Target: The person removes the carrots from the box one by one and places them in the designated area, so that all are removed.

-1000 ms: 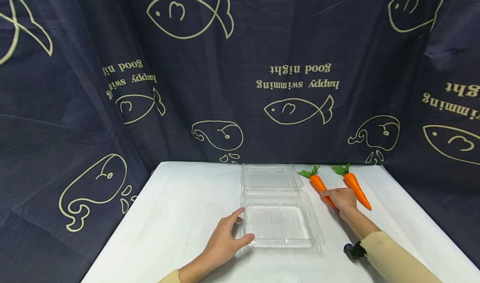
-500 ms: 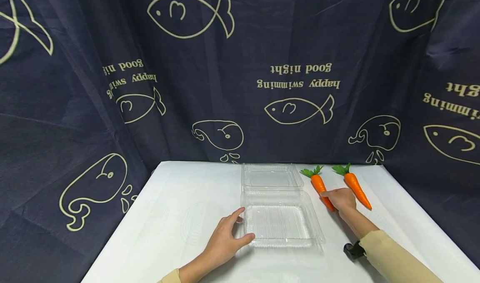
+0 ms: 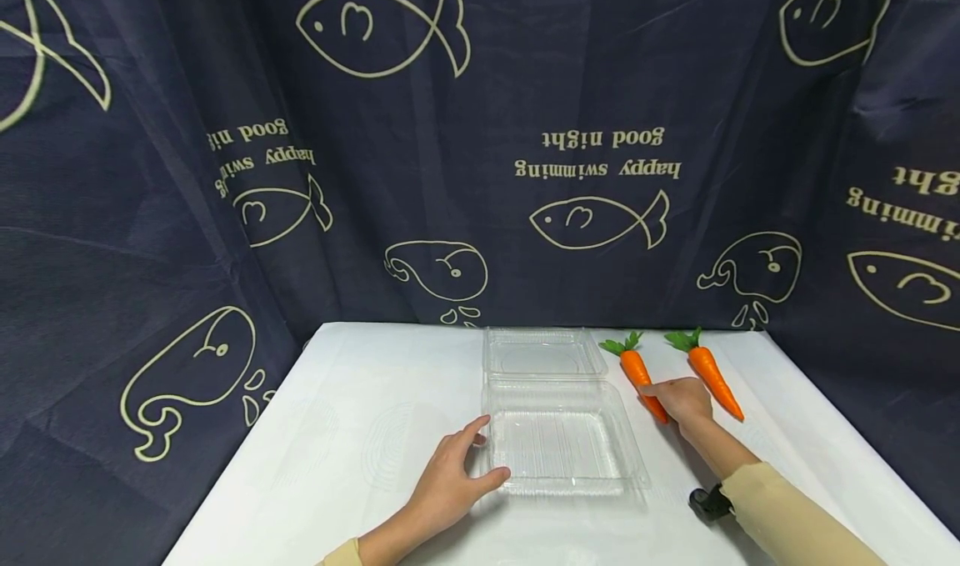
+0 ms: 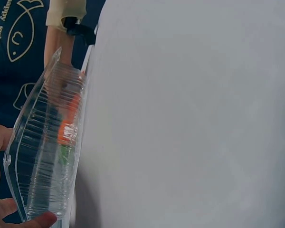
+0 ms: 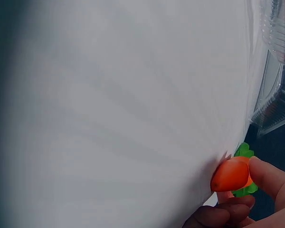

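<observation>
A clear plastic clamshell container (image 3: 558,445) stands with its lid folded back, its base nearest me. My left hand (image 3: 447,476) is at the left side of the base, thumb at the front corner and fingers at the side rim. In the left wrist view, fingertips (image 4: 47,218) touch the container's wall (image 4: 47,142). My right hand (image 3: 684,399) pinches an orange carrot (image 3: 636,369) with green leaves, between thumb and fingers around its lower half. The right wrist view shows the carrot's tip end (image 5: 230,175) against the thumb. A second carrot (image 3: 712,376) lies just right of that hand.
The open lid (image 3: 543,354) lies flat behind the base, close to the table's back edge. A white cloth covers the table (image 3: 330,449). Dark curtains (image 3: 480,149) with fish drawings enclose the back and sides. A black strap device (image 3: 708,503) sits at my right wrist.
The carrot in my right hand has shifted very slightly, its tip showing a little more below the hand. The left hand and the container have stayed in place.
</observation>
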Tool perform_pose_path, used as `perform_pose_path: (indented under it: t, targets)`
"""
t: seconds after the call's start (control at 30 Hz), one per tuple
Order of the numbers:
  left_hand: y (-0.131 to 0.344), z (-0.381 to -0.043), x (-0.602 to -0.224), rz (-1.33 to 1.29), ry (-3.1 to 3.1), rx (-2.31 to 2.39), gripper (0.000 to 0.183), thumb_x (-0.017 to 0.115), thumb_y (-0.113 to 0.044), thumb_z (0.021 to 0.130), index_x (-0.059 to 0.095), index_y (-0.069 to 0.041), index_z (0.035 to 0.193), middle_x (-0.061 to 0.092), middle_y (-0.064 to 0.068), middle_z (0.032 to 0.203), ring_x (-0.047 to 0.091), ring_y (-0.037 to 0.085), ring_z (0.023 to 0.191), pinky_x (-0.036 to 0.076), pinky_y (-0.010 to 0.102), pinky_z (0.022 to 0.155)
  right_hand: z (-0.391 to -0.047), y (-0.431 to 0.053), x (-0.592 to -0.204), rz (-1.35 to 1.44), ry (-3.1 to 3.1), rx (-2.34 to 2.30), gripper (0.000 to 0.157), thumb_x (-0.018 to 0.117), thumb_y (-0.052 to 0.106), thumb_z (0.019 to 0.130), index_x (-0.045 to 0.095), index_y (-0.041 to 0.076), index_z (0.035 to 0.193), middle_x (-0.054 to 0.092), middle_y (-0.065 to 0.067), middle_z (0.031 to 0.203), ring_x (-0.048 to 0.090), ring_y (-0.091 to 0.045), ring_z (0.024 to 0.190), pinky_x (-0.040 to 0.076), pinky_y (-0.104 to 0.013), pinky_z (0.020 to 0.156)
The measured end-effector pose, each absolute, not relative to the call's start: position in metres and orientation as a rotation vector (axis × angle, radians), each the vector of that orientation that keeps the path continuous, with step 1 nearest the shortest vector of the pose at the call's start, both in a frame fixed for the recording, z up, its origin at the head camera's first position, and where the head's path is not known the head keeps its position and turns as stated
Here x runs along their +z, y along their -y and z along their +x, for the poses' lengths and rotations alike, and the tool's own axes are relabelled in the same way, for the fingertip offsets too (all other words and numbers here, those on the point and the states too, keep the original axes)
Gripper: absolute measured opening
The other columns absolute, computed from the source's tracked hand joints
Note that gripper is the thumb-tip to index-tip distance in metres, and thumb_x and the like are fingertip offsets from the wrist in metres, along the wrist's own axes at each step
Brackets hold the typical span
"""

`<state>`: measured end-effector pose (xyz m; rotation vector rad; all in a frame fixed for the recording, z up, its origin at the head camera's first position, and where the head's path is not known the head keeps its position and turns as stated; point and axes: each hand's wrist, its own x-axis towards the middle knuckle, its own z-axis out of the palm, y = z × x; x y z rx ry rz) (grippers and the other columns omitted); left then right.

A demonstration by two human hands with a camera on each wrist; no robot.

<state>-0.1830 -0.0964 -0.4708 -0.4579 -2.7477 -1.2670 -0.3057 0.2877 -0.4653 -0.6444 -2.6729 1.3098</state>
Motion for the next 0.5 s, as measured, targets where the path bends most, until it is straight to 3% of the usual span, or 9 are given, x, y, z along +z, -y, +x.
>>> perform_pose_path:
  t: [0.33, 0.5]
  targets:
    - [0.0954, -0.1825, -0.4710, -0.457, 2.747, -1.286, 0.079, 0.074, -0.052, 0.086, 0.044, -0.017, 0.151, 0.062, 0.004, 0.126, 0.053, 0.026, 0.120, 0.046, 0.053, 0.100, -0.3008, -0.2886, -0.4636, -0.667, 2.702, 1.274, 0.045, 0.077, 0.029, 0.083, 0.071, -0.010, 0.106, 0.072, -0.022, 0.097, 0.062, -0.027, 0.078, 0.044, -0.027, 0.057]
    - [0.0954, -0.1840, -0.4710, -0.456, 2.744, -1.289, 0.078, 0.073, -0.051, 0.087, 0.045, -0.017, 0.151, 0.062, 0.004, 0.126, 0.054, 0.026, 0.120, 0.046, 0.052, 0.100, -0.2984, -0.2886, -0.4584, -0.656, 2.705, 1.211, 0.054, 0.075, 0.036, 0.086, 0.068, -0.008, 0.117, 0.068, -0.027, 0.115, 0.062, -0.035, 0.092, 0.047, -0.032, 0.064]
